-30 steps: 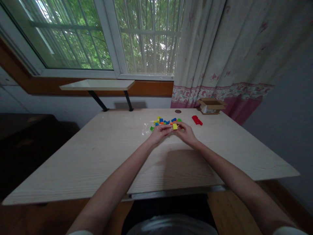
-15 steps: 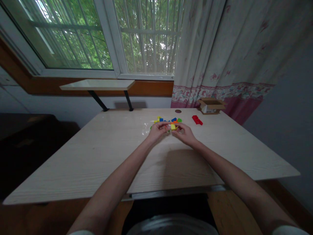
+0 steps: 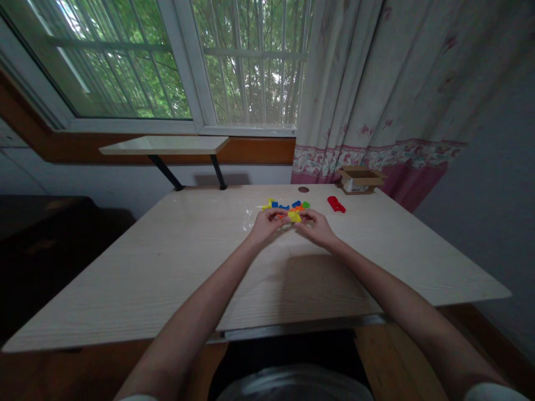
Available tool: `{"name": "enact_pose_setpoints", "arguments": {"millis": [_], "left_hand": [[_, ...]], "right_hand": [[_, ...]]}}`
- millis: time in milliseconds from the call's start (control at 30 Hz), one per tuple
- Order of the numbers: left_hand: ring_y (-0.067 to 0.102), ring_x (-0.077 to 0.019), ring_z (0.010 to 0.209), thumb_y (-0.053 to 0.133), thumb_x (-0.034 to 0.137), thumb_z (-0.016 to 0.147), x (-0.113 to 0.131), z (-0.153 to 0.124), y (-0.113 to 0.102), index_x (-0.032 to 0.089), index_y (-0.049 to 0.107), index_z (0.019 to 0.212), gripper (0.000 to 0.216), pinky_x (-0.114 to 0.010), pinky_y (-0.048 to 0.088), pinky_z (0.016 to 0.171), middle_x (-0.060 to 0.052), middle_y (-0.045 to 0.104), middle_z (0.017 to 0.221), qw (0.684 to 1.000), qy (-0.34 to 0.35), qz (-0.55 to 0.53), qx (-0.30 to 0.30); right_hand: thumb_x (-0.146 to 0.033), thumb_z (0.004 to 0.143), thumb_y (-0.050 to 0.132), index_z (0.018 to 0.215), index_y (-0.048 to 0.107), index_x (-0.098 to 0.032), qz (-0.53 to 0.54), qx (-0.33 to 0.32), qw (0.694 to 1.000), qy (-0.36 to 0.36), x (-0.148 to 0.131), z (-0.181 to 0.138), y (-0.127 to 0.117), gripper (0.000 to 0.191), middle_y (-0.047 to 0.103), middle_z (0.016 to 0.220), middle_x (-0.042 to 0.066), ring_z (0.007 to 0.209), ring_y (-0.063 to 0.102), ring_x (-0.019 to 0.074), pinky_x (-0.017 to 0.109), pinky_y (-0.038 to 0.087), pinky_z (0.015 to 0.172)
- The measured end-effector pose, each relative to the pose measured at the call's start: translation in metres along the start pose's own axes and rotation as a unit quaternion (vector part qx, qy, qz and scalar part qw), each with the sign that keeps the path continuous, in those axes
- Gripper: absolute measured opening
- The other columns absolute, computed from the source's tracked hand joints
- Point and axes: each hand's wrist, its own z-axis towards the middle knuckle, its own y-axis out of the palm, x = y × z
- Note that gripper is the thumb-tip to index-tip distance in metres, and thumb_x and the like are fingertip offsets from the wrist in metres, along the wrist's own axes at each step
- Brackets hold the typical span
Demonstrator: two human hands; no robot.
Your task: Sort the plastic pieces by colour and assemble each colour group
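Note:
Both my hands meet over the middle of the table, closed around a small yellow plastic piece (image 3: 294, 216). My left hand (image 3: 267, 223) grips it from the left with thumb and fingers. From the other side, my right hand (image 3: 317, 227) pinches its right edge. Just beyond the fingers lie small blue pieces (image 3: 275, 205), yellow pieces (image 3: 267, 204) and a green piece (image 3: 306, 205). Some orange bits show close behind the held piece, partly hidden by my fingers. The exact shape of the yellow piece is too small to make out.
A red plastic piece (image 3: 336, 204) lies to the right on the pale wooden table (image 3: 188, 267). An open cardboard box (image 3: 361, 181) stands at the back right corner. A raised shelf (image 3: 167, 145) on black brackets is at the back left. The curtain (image 3: 355, 111) hangs behind.
The yellow piece has turned between my fingers and shows a different side. My hands have stayed almost in place; the whole view has shifted slightly.

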Motion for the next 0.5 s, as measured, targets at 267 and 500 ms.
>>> {"name": "enact_pose_setpoints", "arguments": {"millis": [267, 500], "left_hand": [[0.043, -0.0070, 0.048, 0.080, 0.028, 0.048, -0.0068, -0.0017, 0.0000, 0.013, 0.069, 0.066, 0.026, -0.022, 0.033, 0.048, 0.001, 0.056, 0.054, 1.000, -0.007, -0.001, 0.014], [0.042, -0.0062, 0.044, 0.081, 0.034, 0.045, -0.0001, -0.0024, 0.0020, 0.013, 0.067, 0.064, 0.031, -0.022, 0.030, 0.045, 0.001, 0.056, 0.051, 0.997, -0.045, -0.053, 0.036]], "right_hand": [[-0.048, 0.063, 0.070, 0.085, 0.066, -0.016, 0.151, 0.017, 0.984, 0.096, 0.0031, 0.0054, 0.0027, 0.039, 0.064, 0.075, 0.003, 0.065, 0.057, 0.0136, 0.030, 0.048, 0.065], [-0.055, 0.062, 0.070, 0.088, 0.069, -0.018, 0.218, 0.006, 0.968, 0.121, 0.0019, 0.0075, 0.0003, 0.045, 0.068, 0.085, 0.007, 0.073, 0.061, 0.0157, 0.031, 0.050, 0.067]]}}
